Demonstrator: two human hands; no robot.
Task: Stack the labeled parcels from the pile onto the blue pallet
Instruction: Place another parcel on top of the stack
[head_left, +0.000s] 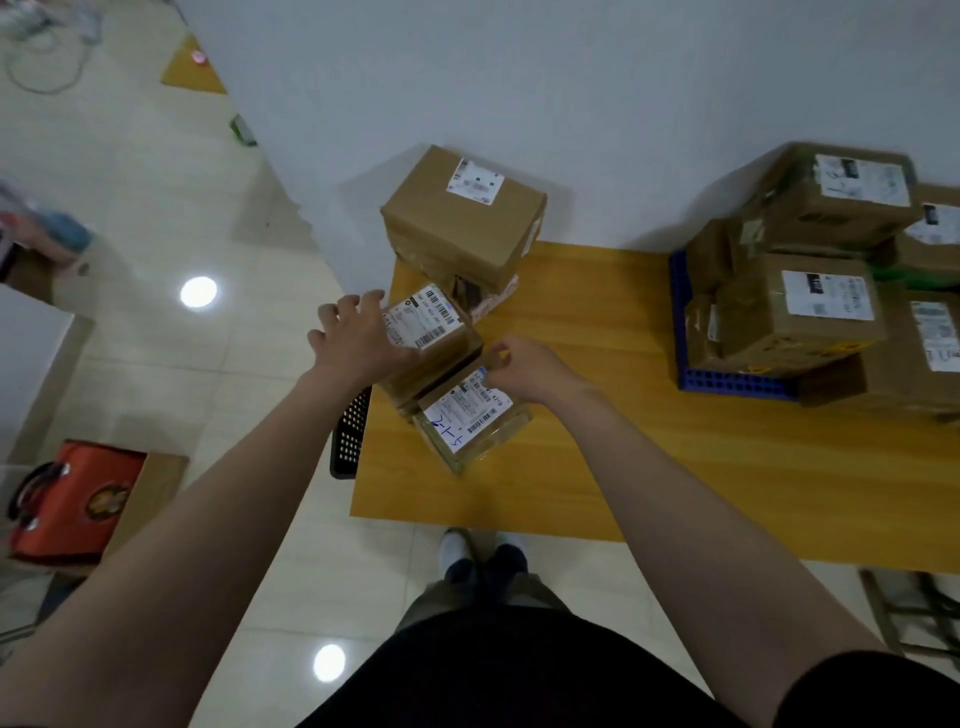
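Note:
A pile of brown labeled parcels sits at the left end of a wooden board. The large parcel is at the back, a middle parcel is in front of it, and a small parcel with blue handwriting is nearest me. My left hand is spread against the middle parcel's left side. My right hand touches its right edge, fingers curled. Whether either hand grips it is unclear. The blue pallet at the right carries several stacked parcels.
A black perforated crate stands by the board's left edge. An orange bag in a carton sits on the tiled floor at left. The white wall is behind the pile. My feet are at the board's near edge. A stool frame is lower right.

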